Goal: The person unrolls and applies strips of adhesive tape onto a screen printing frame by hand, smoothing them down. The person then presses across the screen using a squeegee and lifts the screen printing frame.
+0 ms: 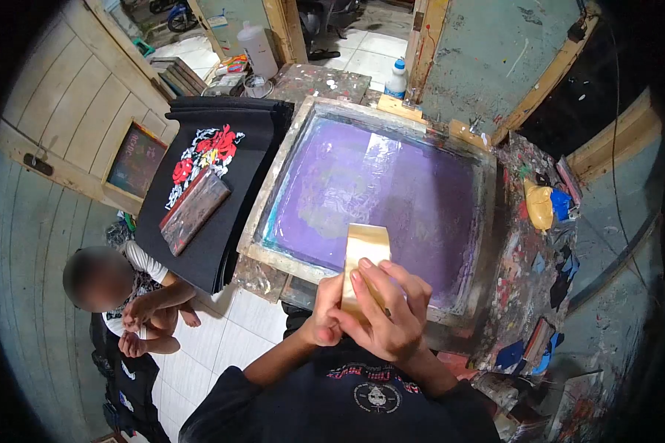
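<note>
A wide roll of clear, yellowish tape (367, 242) is held up in front of my chest, over the near edge of a screen-printing frame (303, 272). My left hand (325, 311) is closed around the roll's left side. My right hand (389, 314) is closed on its near and right side, fingertips pressing on the tape's face. Below lies the frame's purple mesh (428, 207), with a pale blotchy area at its left. A shiny strip of clear tape (383, 153) is stuck near its far edge, and glossy wrinkles show around the mesh's middle.
Left of the frame, a squeegee (195, 214) rests on stacked black fabric (155, 229) with a red and white floral print. A person (140, 295) sits at lower left. A bottle (396, 80) stands behind the frame; a yellow bag (539, 205) lies at right.
</note>
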The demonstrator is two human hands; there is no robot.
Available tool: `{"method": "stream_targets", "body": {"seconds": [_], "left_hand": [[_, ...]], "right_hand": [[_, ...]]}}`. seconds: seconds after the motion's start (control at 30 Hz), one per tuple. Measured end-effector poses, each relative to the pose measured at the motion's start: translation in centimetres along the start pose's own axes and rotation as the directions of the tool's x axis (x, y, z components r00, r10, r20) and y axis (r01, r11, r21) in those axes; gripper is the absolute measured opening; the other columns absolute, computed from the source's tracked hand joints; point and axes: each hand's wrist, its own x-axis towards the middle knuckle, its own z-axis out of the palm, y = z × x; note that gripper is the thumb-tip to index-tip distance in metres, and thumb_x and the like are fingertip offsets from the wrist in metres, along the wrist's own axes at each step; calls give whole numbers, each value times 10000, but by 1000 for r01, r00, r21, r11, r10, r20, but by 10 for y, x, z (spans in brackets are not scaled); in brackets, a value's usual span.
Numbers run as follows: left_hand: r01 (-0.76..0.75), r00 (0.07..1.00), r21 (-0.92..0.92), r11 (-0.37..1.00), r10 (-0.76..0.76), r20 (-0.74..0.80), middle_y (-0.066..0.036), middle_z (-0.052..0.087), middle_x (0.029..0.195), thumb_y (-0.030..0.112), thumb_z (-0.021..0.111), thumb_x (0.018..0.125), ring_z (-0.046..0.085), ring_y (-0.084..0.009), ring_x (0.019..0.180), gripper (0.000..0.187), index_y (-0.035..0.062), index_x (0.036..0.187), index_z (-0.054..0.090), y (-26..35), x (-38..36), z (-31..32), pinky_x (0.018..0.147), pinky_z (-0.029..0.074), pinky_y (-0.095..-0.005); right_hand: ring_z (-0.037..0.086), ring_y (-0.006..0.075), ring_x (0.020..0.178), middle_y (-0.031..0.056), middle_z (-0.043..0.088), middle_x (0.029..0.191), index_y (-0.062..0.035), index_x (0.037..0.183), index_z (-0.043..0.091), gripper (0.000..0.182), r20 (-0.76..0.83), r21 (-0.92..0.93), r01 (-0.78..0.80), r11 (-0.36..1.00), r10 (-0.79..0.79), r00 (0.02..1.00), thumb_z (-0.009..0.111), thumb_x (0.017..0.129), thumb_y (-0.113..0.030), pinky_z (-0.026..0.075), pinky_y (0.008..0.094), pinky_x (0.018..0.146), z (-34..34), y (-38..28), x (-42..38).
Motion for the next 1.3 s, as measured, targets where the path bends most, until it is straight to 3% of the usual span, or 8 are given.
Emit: {"method": "stream_targets", "body": {"seconds": [0.07,0.2,0.27,0.33,0.47,0.6,0.87,1.3], "left_hand": [[21,999,-92,996,-24,-29,-200,646,1243,1025,238,760,653,-258,1114,1308,-103,1372,489,-4,-8,3,956,516,-388],[77,996,-60,995,-75,39,-189,546,1428,959,139,846,563,-271,1279,1203,-27,1485,396,29,0,5,1103,427,-442],[109,993,-78,991,-111,-26,-184,574,1353,974,162,823,590,-255,1214,1232,-58,1445,416,29,0,8,1047,455,-418],[176,960,-111,978,-195,-200,-173,662,1171,1017,262,769,665,-222,1062,1297,-126,1332,504,40,5,23,903,545,-361],[196,959,-102,975,-213,-189,-161,657,1146,1009,254,780,673,-224,1046,1260,-108,1303,505,49,10,26,887,553,-361],[194,929,-100,976,-216,-300,-153,667,1117,1011,259,776,685,-220,1011,1249,-102,1285,509,39,4,31,862,560,-350],[163,981,133,978,-147,-124,-161,705,1051,1026,216,748,708,-220,956,1293,-120,1263,523,23,2,11,816,573,-354],[99,992,105,989,-90,-90,-180,709,1043,969,241,815,706,-236,949,1220,-131,1263,517,23,6,10,807,565,-357]], "right_hand": [[571,241,1215,43,673,1303,-96,1220,748,516,0,42,-6,999,6,1000,823,831,-427,406,395,989,1,0,2],[594,270,1162,58,666,1284,-100,1212,737,559,-90,31,4,1000,-1,996,863,799,-454,441,405,964,6,5,-4],[607,304,1122,96,648,1266,-82,1212,721,595,-150,11,6,1000,-4,989,890,775,-449,473,426,946,7,4,-8],[603,299,1121,76,642,1255,-97,1206,721,608,-154,15,26,1000,-23,988,915,747,-446,469,417,939,8,7,-11],[585,266,1107,43,633,1258,-143,1199,723,618,-136,-14,77,997,-78,988,950,703,-435,456,402,908,4,11,-14],[562,192,1105,-20,654,1256,-211,1203,744,498,-206,-25,110,994,-113,972,887,792,-452,418,356,910,9,16,-20],[548,225,1066,7,520,1150,-178,1180,769,478,-172,-17,36,999,-38,984,850,808,-466,410,398,900,14,7,-10],[540,214,1144,-45,552,1205,-238,1163,756,450,-241,-10,137,990,-136,961,875,792,-462,402,382,909,19,12,-19]]}}
